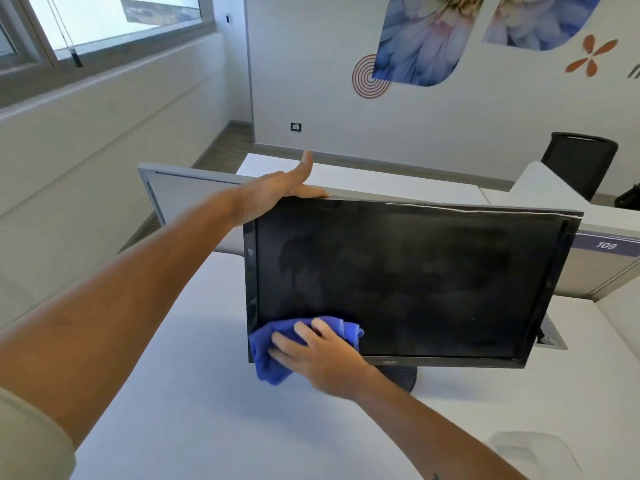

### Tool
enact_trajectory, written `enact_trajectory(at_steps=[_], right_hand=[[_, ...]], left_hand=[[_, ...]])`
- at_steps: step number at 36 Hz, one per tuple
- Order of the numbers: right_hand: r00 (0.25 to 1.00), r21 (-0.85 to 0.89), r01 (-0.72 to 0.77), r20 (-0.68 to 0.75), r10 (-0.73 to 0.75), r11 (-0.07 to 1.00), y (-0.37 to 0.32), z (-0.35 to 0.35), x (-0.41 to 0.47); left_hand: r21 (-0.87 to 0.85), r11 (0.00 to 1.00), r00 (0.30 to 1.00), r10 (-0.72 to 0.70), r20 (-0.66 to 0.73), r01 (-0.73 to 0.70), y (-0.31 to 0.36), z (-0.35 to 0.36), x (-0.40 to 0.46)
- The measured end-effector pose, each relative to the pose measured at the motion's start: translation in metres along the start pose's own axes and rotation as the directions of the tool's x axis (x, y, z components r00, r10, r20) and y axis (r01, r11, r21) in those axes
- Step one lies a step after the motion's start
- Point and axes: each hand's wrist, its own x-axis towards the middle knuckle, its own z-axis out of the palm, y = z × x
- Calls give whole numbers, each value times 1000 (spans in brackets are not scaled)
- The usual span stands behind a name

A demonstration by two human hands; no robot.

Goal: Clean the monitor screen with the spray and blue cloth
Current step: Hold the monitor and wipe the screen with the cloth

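The blue cloth (277, 344) is pressed on the monitor (408, 282) by the flat right hand (318, 358); the left hand (277, 192), its grip open, steadies the top edge. If it is pushed too hard, the monitor could be tipped on the counter (194, 393).

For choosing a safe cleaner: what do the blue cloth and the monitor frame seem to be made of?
The blue cloth looks like soft microfibre or terry: fuzzy, matte, folding loosely under the right hand. The monitor frame looks like black plastic, slightly glossy, with a smooth moulded edge; its screen appears matte and smeared.
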Motion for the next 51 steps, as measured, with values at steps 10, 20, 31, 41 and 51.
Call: enact_trajectory(at_steps=[10, 20, 31, 41, 51], right_hand=[[729, 85, -513, -482, 486, 854, 84, -69, 31], [991, 24, -119, -65, 120, 993, 4, -14, 11], [824, 59, -434, -377, 422, 899, 71, -87, 72], [869, 113, -432, -212, 446, 895, 50, -83, 85], [842, 122, -440, -288, 456, 890, 58, -99, 89]], left_hand=[[35, 999, 1000, 23, 21, -24, 5, 0, 6], [12, 1000, 1000, -9, -14, 9, 8, 3, -1], [-90, 991, 985, -83, 149, 97, 20, -10, -1], [-123, 977, 973, -153, 173, 175, 21, -20, -5], [-71, 979, 967, -177, 184, 192, 32, -18, 4]])
